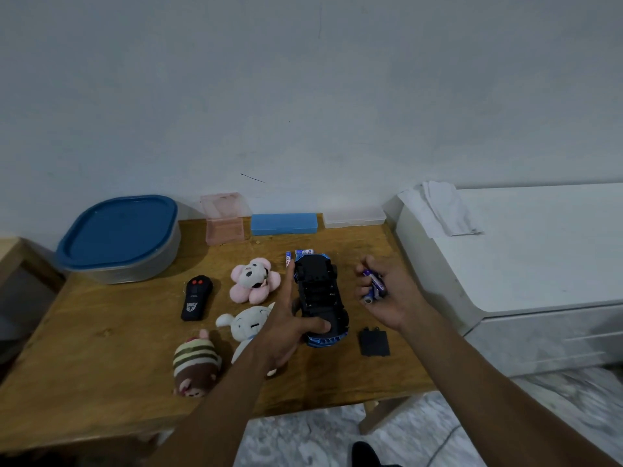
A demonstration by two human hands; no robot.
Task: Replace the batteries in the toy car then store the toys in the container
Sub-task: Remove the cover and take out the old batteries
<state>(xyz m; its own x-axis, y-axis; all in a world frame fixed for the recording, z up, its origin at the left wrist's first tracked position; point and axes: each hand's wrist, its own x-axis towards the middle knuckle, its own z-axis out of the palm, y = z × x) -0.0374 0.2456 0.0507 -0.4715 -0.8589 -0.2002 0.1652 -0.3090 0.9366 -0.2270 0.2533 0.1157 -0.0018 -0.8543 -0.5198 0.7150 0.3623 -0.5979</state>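
Note:
The blue toy car [319,291] lies upside down on the wooden table [101,332], its black underside up and the battery bay uncovered. My left hand [286,328] grips the car at its near end. My right hand [384,291], just right of the car, is closed on purple batteries [374,284]. The black battery cover [375,342] lies on the table near the car's front right. Blue-and-white batteries [298,256] lie just beyond the car. The grey container with a blue lid [118,237] stands at the back left, shut.
A black remote [196,298], a pink plush [253,279], a white plush [249,323] and a striped brown plush [195,364] lie left of the car. Pink [224,219], blue [284,224] and clear [354,217] boxes line the wall. A white cabinet [522,257] stands right.

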